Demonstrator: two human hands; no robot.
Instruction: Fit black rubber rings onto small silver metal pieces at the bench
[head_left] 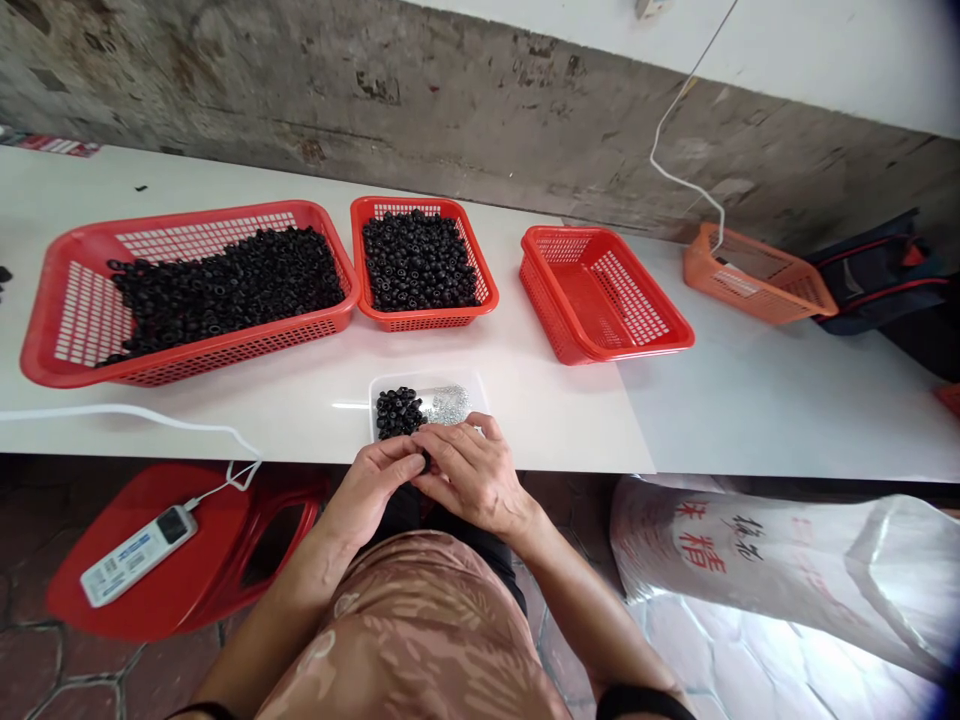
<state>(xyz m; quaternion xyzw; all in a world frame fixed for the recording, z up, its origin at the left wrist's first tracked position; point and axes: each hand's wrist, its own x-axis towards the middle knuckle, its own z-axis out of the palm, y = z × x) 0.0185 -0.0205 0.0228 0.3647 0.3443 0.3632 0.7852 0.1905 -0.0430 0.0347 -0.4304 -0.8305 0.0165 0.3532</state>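
My left hand (373, 486) and my right hand (471, 470) meet at the table's near edge, fingers pinched together around a small black part (424, 462) that is mostly hidden. Just beyond them lies a small clear tray (480, 392) holding a heap of black ring-shaped parts (398, 411) on its left and a pile of tiny silvery pieces (448, 403) on its right. Both hands are closed in a pinch.
On the white table (750, 400) stand a large red basket (75, 320) of black rings, a smaller red basket (420, 318) of black rings, an empty red basket (607, 295) and an orange basket (757, 275). A red stool (187, 570) with a power strip (139, 553) stands at left; a plastic sack (765, 580) at right.
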